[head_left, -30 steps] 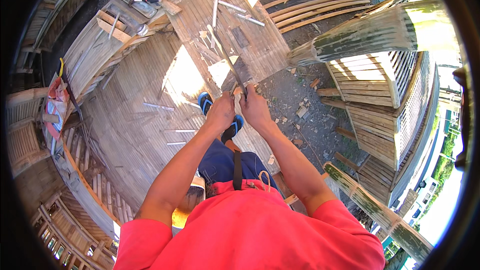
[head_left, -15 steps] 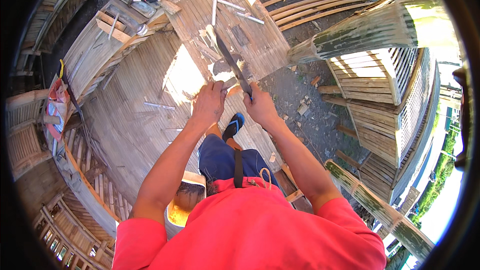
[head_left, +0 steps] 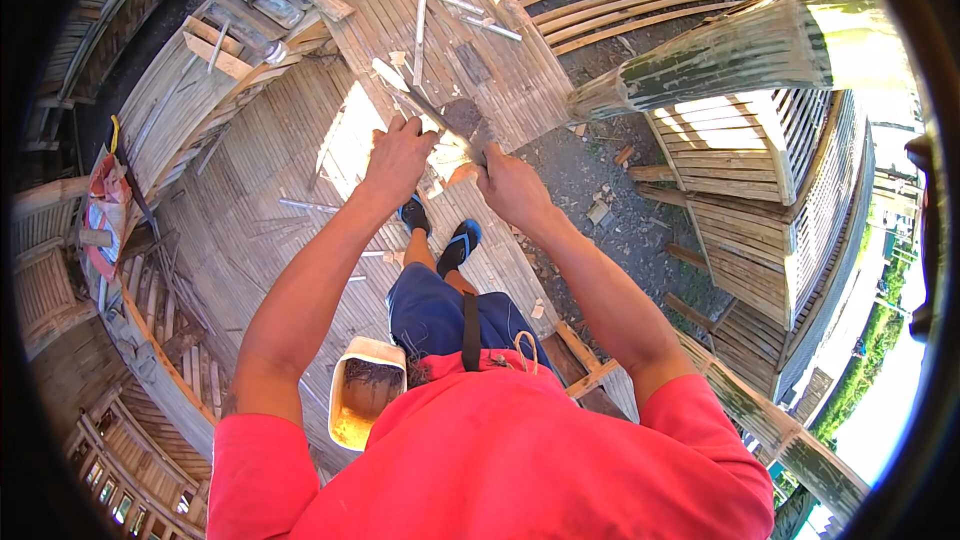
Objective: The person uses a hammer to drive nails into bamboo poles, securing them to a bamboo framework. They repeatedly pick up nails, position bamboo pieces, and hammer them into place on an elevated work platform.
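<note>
My right hand (head_left: 512, 186) is closed round the handle of a large dark-bladed knife (head_left: 432, 111). Its blade slants forward and to the left, above a rough grey-brown block (head_left: 465, 118). Close to the blade, on its left, my left hand (head_left: 398, 158) is closed, its fingers bent over a pale wooden piece (head_left: 390, 74). The piece's light end sticks out beyond the blade's tip. My fingers and the glare partly hide where it is gripped. Pale chips lie around the block.
A slatted bench (head_left: 530, 80) ahead bears pale sticks (head_left: 420, 35). Curved strips (head_left: 630, 15) lie beyond it. A thick bamboo post (head_left: 720, 55) slants in on the right, near slatted bamboo furniture (head_left: 740, 250). A yellowish container (head_left: 350, 410) hangs at my waist.
Both hands have shifted; the left has moved slightly left and forward. The knife has swung its tip leftward and lies flatter. The wooden piece's pale end has moved left, and my left foot now shows.
</note>
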`<state>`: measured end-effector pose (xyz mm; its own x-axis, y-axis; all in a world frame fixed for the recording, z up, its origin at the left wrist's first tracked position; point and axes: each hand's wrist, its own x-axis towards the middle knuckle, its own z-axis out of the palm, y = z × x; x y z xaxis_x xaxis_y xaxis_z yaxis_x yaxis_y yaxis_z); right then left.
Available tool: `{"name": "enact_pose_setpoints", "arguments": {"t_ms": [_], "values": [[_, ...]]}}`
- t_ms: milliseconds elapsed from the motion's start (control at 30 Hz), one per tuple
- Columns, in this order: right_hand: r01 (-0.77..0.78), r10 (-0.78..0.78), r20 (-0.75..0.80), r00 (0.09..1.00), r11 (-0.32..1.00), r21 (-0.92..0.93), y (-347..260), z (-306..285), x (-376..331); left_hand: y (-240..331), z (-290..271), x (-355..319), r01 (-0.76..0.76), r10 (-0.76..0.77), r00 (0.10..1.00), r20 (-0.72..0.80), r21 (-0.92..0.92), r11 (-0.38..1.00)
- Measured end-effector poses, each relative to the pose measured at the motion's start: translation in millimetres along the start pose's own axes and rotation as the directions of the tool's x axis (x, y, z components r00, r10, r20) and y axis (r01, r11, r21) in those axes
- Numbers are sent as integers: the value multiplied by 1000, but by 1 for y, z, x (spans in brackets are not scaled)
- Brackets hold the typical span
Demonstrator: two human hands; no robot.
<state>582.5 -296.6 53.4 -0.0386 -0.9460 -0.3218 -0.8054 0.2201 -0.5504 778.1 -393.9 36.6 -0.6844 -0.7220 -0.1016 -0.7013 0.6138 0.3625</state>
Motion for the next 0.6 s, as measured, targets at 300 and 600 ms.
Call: {"name": "enact_pose_setpoints", "arguments": {"t_ms": [300, 600], "values": [[4, 16, 120, 993, 986, -164, -5, -19, -2, 0, -3, -2, -177, 170, 963, -208, -15, 984], [-75, 90, 120, 989, 990, -122, 2, -6, -5, -8, 17, -6, -101, 80, 979, -188, -105, 989]]}}
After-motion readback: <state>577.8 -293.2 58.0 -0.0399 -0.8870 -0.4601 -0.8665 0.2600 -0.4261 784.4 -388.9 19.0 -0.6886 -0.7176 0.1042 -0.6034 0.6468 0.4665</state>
